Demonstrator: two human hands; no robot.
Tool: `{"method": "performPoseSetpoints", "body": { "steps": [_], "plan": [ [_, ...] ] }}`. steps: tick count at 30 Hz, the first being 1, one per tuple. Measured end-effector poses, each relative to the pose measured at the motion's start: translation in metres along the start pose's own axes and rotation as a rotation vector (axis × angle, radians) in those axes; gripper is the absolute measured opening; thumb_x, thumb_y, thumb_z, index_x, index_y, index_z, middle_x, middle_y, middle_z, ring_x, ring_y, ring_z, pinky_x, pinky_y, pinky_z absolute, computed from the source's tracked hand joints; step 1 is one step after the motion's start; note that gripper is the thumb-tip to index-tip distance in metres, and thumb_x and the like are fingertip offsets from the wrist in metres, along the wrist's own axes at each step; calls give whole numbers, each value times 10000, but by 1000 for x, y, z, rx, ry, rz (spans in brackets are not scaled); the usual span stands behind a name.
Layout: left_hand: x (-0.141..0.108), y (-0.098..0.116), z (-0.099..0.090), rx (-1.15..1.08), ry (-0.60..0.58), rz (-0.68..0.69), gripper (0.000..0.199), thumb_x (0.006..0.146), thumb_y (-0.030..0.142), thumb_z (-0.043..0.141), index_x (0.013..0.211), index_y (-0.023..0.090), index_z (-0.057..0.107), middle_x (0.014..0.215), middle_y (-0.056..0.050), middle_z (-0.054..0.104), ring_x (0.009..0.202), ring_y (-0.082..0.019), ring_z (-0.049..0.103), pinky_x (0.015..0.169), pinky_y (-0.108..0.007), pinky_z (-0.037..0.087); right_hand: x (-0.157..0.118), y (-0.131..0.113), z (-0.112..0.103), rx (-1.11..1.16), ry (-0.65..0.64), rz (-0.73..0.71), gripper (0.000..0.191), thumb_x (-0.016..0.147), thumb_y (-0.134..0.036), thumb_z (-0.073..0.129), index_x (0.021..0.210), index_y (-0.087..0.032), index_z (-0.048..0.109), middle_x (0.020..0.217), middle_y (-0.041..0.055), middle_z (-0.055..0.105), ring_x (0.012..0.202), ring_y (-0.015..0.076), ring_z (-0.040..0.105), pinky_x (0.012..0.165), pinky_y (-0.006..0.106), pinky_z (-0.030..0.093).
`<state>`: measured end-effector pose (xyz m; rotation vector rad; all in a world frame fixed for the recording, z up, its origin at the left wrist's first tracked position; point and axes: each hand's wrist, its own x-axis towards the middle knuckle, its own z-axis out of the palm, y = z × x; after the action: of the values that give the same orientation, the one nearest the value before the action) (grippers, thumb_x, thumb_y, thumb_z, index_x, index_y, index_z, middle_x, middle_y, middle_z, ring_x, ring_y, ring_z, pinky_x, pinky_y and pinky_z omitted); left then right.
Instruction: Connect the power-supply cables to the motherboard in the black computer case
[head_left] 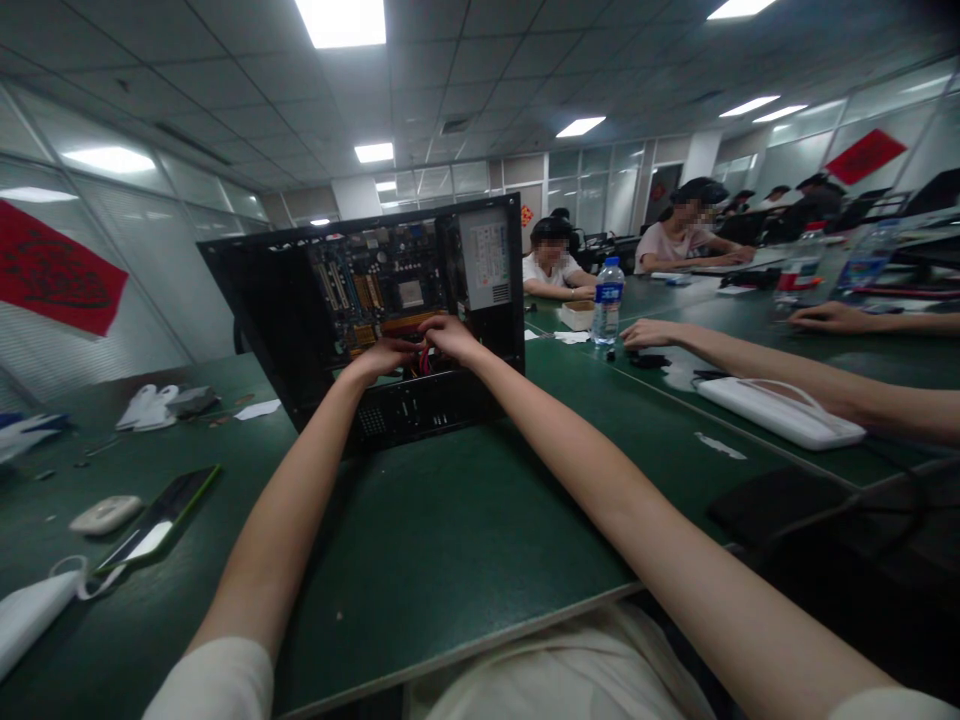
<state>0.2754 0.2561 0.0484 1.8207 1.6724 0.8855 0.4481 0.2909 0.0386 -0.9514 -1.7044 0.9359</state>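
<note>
A black computer case (pixel 259 300) stands upright on the green table with its open side facing me. Inside it I see the motherboard (pixel 409 292), and a silver power supply (pixel 487 262) at the upper right. Both my hands reach into the lower part of the case, fingertips nearly meeting. My left hand (pixel 384 358) has its fingers closed at a small bundle of red and dark cables (pixel 426 362). From the right, my right hand (pixel 452 338) pinches at the top of the same bundle. What exactly sits between the fingertips is too small to tell.
On the left lie a phone (pixel 161 520), a small white case (pixel 106 514) and a white power bank (pixel 37 610). To the right are a water bottle (pixel 607 300), a small box (pixel 576 316), a white device (pixel 780 410) and a co-worker's arm (pixel 750 360). Other people sit further back.
</note>
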Motion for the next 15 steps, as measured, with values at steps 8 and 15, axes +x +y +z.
{"method": "performPoseSetpoints", "body": {
  "steps": [8, 15],
  "plan": [
    [21, -11, 5, 48, 119, -16, 251, 812, 226, 744, 1049, 164, 690, 909, -90, 782, 678, -156, 693, 532, -218, 434, 4, 3, 2, 27, -31, 24, 305, 958, -57, 503, 1174, -138, 702, 933, 63, 778, 492, 61, 561, 391, 135, 366],
    [27, -16, 3, 189, 198, -12, 154, 827, 227, 743, 928, 174, 640, 777, -57, 754, 594, -154, 639, 527, -243, 419, 2, 2, 1, 16, -28, 33, 297, 956, -61, 515, 1172, -142, 702, 928, 57, 773, 477, 50, 536, 398, 127, 375]
  ]
}}
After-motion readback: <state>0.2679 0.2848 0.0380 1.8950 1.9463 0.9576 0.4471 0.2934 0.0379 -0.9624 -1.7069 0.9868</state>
